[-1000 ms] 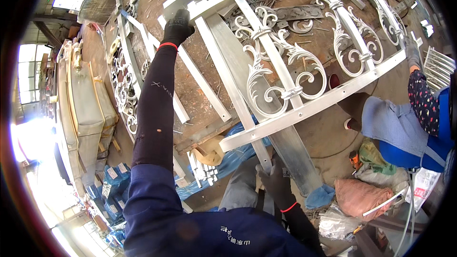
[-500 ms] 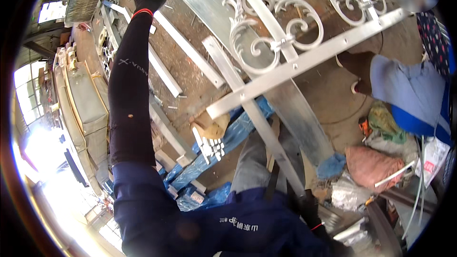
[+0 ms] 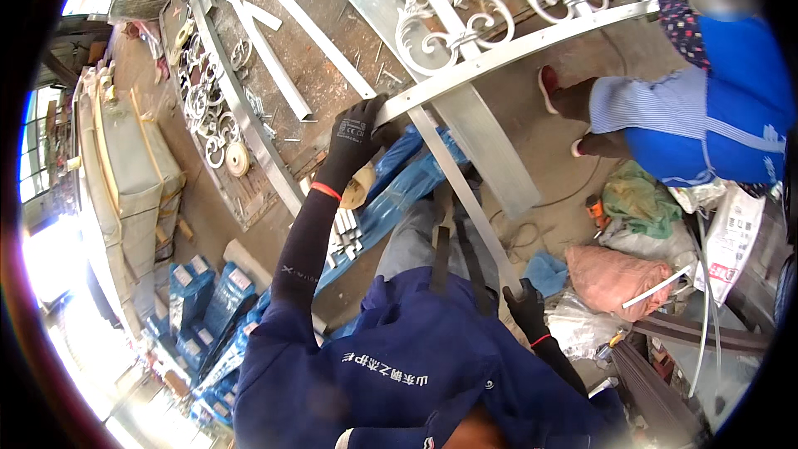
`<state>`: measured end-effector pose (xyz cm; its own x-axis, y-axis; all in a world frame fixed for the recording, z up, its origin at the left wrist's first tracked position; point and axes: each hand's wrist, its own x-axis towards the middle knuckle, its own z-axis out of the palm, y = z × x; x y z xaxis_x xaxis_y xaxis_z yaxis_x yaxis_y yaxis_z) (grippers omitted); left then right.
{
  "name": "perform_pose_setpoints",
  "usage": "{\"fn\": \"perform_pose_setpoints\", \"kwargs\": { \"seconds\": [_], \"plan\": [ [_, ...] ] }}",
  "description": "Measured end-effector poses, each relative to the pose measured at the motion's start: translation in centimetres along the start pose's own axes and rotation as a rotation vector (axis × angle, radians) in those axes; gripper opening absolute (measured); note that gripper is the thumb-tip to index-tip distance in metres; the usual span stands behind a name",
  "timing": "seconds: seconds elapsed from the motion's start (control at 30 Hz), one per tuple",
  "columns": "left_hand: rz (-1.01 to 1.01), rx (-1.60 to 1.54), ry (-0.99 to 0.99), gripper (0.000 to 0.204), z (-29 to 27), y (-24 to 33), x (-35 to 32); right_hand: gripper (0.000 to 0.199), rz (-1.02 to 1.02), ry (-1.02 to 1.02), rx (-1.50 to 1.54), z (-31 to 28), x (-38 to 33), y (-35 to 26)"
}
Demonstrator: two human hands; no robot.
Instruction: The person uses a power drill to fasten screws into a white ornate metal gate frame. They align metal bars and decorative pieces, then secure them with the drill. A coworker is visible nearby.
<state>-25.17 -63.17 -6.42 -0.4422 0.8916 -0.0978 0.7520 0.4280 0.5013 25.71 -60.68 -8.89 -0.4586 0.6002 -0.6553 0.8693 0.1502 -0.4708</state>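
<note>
A silver metal panel with scrollwork (image 3: 457, 17) lies ahead, its long edge rail (image 3: 515, 43) running toward the right. My left hand (image 3: 356, 129), in a black glove, is closed around the rail's near-left end. Down by my right side, my black-gloved right hand (image 3: 525, 309) grips the lower end of a narrow silver metal bar (image 3: 465, 191). That bar slopes up to the rail near my left hand. Beneath the panel a wide flat metal plank (image 3: 490, 154) sticks out toward me.
A co-worker in a blue apron (image 3: 740, 116) stands at the panel's right end. Metal strips (image 3: 320, 37) and scroll pieces (image 3: 199, 91) lie on the worktable at left. Blue-wrapped bundles (image 3: 399, 183) are below. Sacks (image 3: 615, 278) and an orange tool (image 3: 596, 212) sit at right.
My left hand has come back from the far-left strips to the rail's end. The narrow bar no longer extends past the rail. The co-worker shows more fully.
</note>
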Motion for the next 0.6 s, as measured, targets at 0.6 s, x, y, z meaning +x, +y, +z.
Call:
{"fn": "perform_pose_setpoints", "kwargs": {
  "seconds": [0.6],
  "plan": [
    [0.013, 0.377, 0.029, 0.059, 2.4, 3.6, 3.9, 0.059, 0.155, 0.398, 0.143, 2.6, -17.3, 7.3]
  ]
}}
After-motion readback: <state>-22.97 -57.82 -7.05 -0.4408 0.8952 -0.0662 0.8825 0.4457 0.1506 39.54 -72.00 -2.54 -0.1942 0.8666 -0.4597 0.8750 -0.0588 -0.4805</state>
